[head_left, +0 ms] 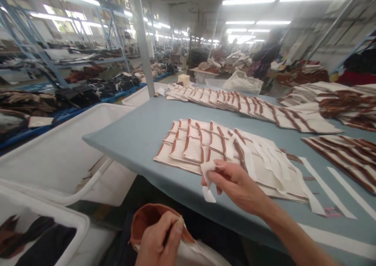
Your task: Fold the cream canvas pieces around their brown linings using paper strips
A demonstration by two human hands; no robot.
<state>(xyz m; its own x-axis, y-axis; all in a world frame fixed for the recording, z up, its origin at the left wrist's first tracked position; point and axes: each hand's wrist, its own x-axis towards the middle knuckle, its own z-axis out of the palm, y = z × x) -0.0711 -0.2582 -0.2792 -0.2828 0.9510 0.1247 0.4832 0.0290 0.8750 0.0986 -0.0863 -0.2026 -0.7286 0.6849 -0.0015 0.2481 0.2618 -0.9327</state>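
Note:
My right hand (235,186) reaches over the near edge of the blue-grey table (138,133) and pinches a narrow white strip (209,180) between thumb and fingers. The strip hangs beside a fanned stack of cream fabric pieces with brown edging (205,144). Low in the view, my left hand (160,238) is closed around a cream and brown fabric piece (147,219) held near my lap. More white strips (326,187) lie on the table to the right of the stack.
A long row of the same cream pieces (249,105) runs across the far table, with darker striped stacks (346,156) at right. White plastic bins (58,152) stand at left. Blue metal shelving (73,62) holds dark goods. A person (264,58) stands far back.

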